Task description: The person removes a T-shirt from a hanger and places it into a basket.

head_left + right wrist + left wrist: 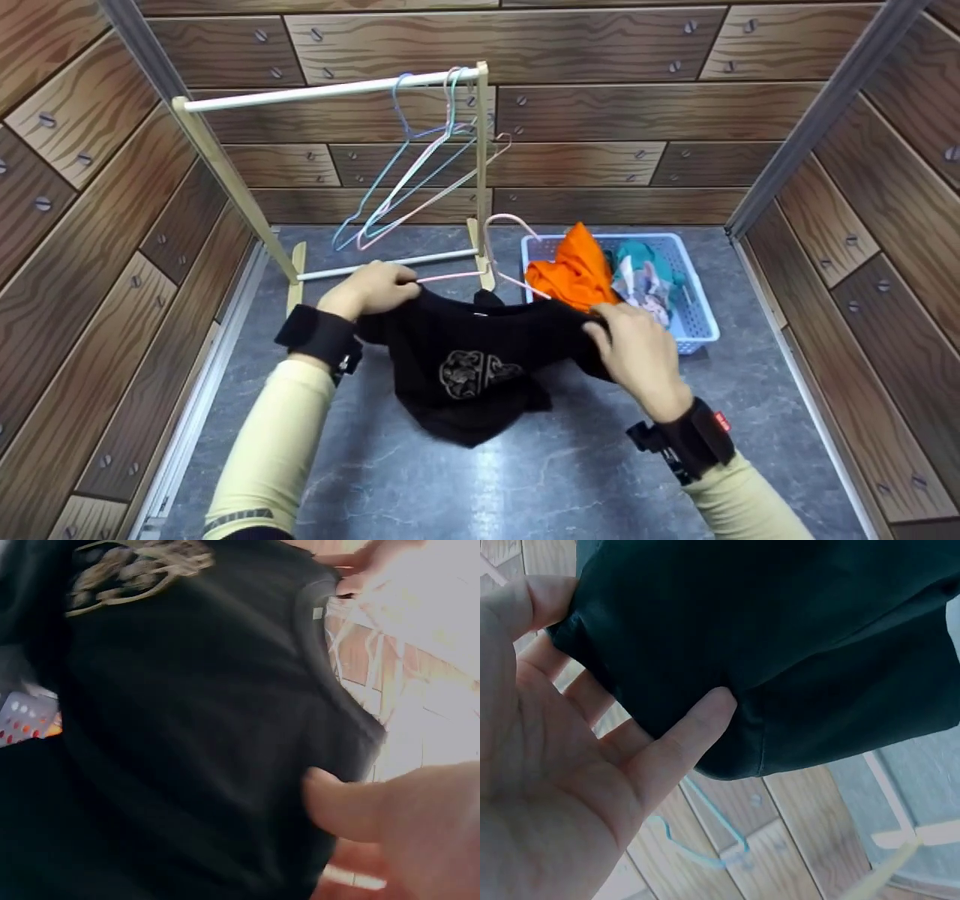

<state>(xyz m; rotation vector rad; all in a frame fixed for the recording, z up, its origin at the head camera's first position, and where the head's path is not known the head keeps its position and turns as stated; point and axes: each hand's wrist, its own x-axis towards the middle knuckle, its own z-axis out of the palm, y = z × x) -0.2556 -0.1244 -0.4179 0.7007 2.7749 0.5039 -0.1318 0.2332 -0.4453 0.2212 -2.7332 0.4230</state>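
Note:
A black T-shirt [480, 337] with a pale printed emblem hangs between my two hands, its neckline towards the top. My left hand [375, 289] grips its left shoulder; in the left wrist view the thumb and fingers pinch the black cloth [705, 637]. At the other shoulder my right hand [637, 352] holds the fabric, thumb on the front in the right wrist view. A pink hanger [517, 281] shows above the neckline, hook up. Its lower part is hidden by the shirt, so I cannot tell how far inside it sits.
A rack with a white rail [322, 91] stands at the back left. Several hangers [409, 172] hang at its right end. Behind my right hand, a blue basket [701, 307] holds an orange cloth [574, 274] and a teal cloth [645, 262]. Wood-patterned walls enclose the grey floor.

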